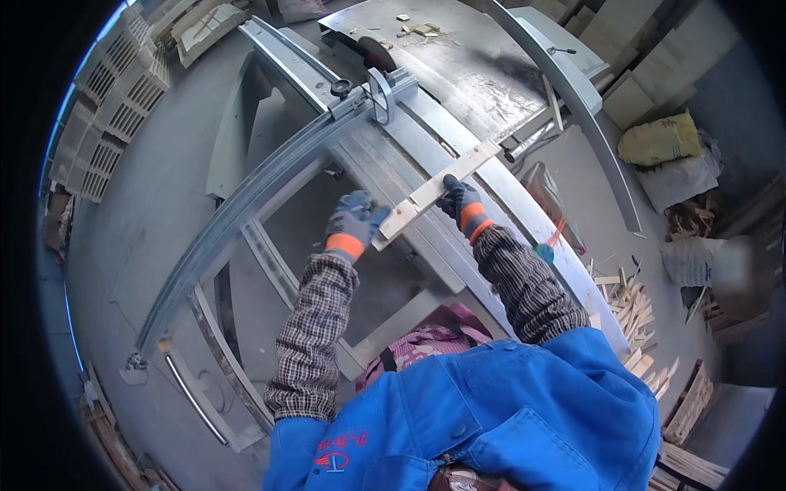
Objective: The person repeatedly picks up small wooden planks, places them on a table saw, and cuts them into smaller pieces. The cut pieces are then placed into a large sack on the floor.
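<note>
A pale wooden strip point(434, 191) lies slantwise across the metal rails of a sliding table saw, with small notches or gaps along its edge. My right hand point(464, 206), in a grey glove with an orange cuff, grips the strip near its middle, thumb on top. Close to the strip's near left end is my left hand point(354, 222), gloved the same way. Its fingers look apart and slightly blurred; whether the thumb touches the wood is unclear. Beyond the strip, the saw's sliding table point(422, 131) carries a metal clamp-like handle point(381, 96).
A dark round saw blade point(377, 55) shows at the far side of the steel tabletop point(467, 74), where wood offcuts point(419, 28) lie. A long curved-looking fence point(237, 192) runs left. Scrap strips point(626, 315) pile at right, near sacks point(661, 139). Stacked slatted pieces point(110, 98) stand far left.
</note>
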Demonstrator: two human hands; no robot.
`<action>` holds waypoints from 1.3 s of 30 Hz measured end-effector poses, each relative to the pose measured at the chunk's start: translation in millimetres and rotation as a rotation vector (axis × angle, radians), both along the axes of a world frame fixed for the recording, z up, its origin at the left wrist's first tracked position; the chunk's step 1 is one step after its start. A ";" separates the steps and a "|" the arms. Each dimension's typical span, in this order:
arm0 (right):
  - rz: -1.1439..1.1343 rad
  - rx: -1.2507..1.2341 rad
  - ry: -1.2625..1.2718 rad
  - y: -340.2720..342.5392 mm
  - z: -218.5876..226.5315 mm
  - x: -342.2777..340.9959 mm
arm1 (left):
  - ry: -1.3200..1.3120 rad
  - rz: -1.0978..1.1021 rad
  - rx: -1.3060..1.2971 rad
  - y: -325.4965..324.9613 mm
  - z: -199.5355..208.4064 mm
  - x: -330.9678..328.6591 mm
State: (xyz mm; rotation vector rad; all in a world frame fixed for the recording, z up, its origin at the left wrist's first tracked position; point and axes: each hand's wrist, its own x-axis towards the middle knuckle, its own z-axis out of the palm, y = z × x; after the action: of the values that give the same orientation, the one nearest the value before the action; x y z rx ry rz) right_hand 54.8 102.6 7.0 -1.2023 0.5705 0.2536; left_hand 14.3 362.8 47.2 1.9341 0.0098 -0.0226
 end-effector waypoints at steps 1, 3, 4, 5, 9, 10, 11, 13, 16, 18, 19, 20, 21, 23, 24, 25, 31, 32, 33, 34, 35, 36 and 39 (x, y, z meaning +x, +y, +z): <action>0.014 -0.014 0.021 6.8 -3.1 15.7 | 0.044 0.053 0.039 14.3 -20.0 19.3; -0.010 -0.058 0.086 8.3 -26.8 51.6 | 0.102 0.073 0.110 18.6 -28.2 71.9; 0.068 -0.129 0.049 1.4 -39.7 67.6 | 0.113 0.050 0.146 15.4 -29.5 97.9; 0.084 -0.131 0.055 7.5 -53.2 82.4 | 0.138 0.055 0.190 20.4 -35.0 117.7; 0.024 -0.086 -0.032 5.2 -93.0 127.7 | 0.213 0.077 0.173 -8.4 -68.6 205.7; 0.004 -0.032 0.014 11.3 -91.2 139.6 | 0.260 0.099 0.137 -9.4 -86.9 226.4; -0.025 0.017 0.060 11.6 -91.5 153.3 | 0.270 0.107 0.114 -14.4 -90.4 243.3; 0.038 0.035 0.116 15.2 -90.1 180.6 | 0.254 0.134 0.087 -15.0 -95.1 268.5; -0.009 0.068 0.133 2.9 -101.8 212.4 | 0.506 0.185 -0.335 -52.5 -47.2 279.7; -0.006 0.114 0.106 8.5 -109.3 232.3 | 0.541 0.327 -0.710 -41.6 -37.2 286.8; 0.014 0.121 0.111 9.8 -114.7 243.5 | 0.468 0.292 -0.732 -35.8 -28.9 284.5; 0.030 0.132 0.117 11.9 -120.8 253.7 | 0.398 0.254 -0.750 -33.1 -10.0 282.6; 0.079 0.117 0.119 17.2 -126.9 263.8 | 0.425 0.266 -0.884 -19.5 -2.9 291.7; 0.061 0.004 0.104 29.2 -142.8 285.7 | 0.271 0.228 -1.036 -1.8 13.1 318.1; 0.057 -0.057 0.091 34.7 -144.5 293.0 | 0.142 0.321 -1.018 -2.9 26.5 333.0; 0.067 -0.112 0.109 36.1 -145.9 300.0 | -0.035 0.355 -0.852 -6.8 36.1 339.5; 0.318 -0.428 0.100 57.5 -83.9 317.2 | -0.422 0.076 0.598 -6.3 -8.9 314.0; 0.392 -0.523 0.082 48.7 -81.2 323.5 | -0.483 -0.094 0.741 -20.0 -12.3 308.8; 0.487 -0.615 0.060 45.1 -72.6 326.5 | -0.449 -0.105 0.932 -30.9 -19.4 298.7; 0.585 -0.705 0.037 42.4 -63.9 329.3 | -0.302 -0.121 1.048 -38.3 -25.8 295.4; 0.727 -0.753 0.031 38.7 -53.4 333.6 | -0.154 -0.134 1.158 -44.1 -31.8 293.4; 0.767 -0.789 0.032 41.2 -54.9 334.9 | 0.002 -0.143 1.264 -46.4 -36.7 291.9; 0.728 -0.783 0.061 34.6 -64.6 344.9 | 0.225 -0.151 1.483 -60.6 -36.5 312.9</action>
State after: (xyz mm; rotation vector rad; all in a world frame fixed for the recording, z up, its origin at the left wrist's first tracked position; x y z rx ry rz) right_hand 399.7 137.2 -57.5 -2.1547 0.2528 0.7260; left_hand 327.2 302.2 10.7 3.3964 0.0385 -0.4393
